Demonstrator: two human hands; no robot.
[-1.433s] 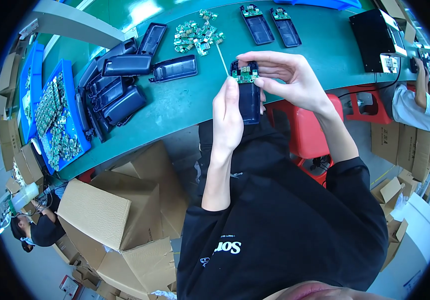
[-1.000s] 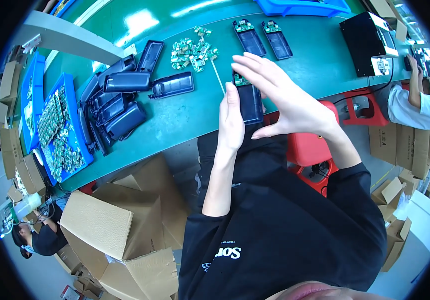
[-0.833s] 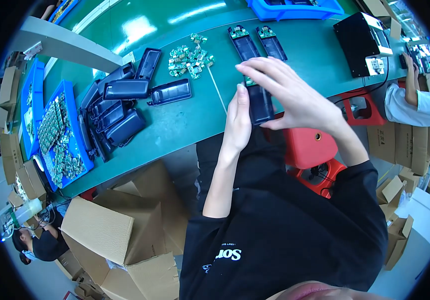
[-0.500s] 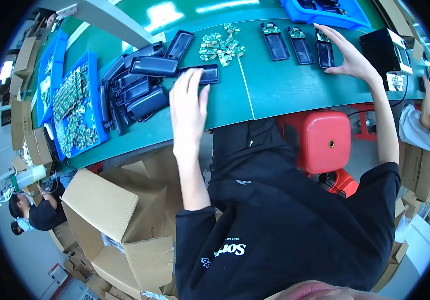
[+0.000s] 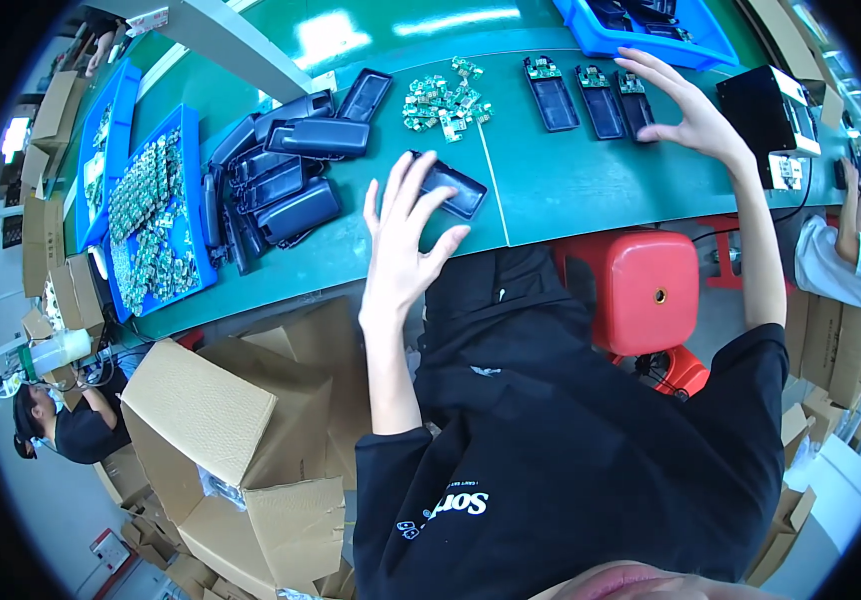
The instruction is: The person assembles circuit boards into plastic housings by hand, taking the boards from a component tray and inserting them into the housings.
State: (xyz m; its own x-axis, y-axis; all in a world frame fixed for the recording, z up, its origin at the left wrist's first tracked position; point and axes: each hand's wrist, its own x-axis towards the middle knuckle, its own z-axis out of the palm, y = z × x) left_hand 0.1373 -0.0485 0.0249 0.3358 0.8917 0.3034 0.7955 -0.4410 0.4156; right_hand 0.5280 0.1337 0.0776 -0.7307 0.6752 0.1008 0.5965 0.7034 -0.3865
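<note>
My left hand [image 5: 406, 245] spreads its fingers over a loose black plastic shell [image 5: 463, 192]; the fingertips touch or overlap its left end, and the thumb stands apart from it. My right hand [image 5: 696, 115] is at the rightmost of three black shells in a row, fingers stretched past the top and thumb at the lower right edge. That rightmost shell [image 5: 635, 108] has a green circuit board at its top. So do the middle shell [image 5: 604, 112] and the left shell [image 5: 555, 103]. A pile of small green circuit boards [image 5: 443, 105] lies beyond my left hand.
A heap of black shells [image 5: 296, 195] lies left of my left hand, beside a blue tray of circuit boards [image 5: 194, 190]. Another blue bin [image 5: 606, 42] stands at the far right, near a black box-shaped device [image 5: 766, 120]. Below the table are a red stool [image 5: 651, 290] and open carton [image 5: 201, 410].
The loose shell has slid right and nearer, away from the heap, with my left hand moving along and spreading wider. The rightmost shell has shifted left, closer to the middle one.
</note>
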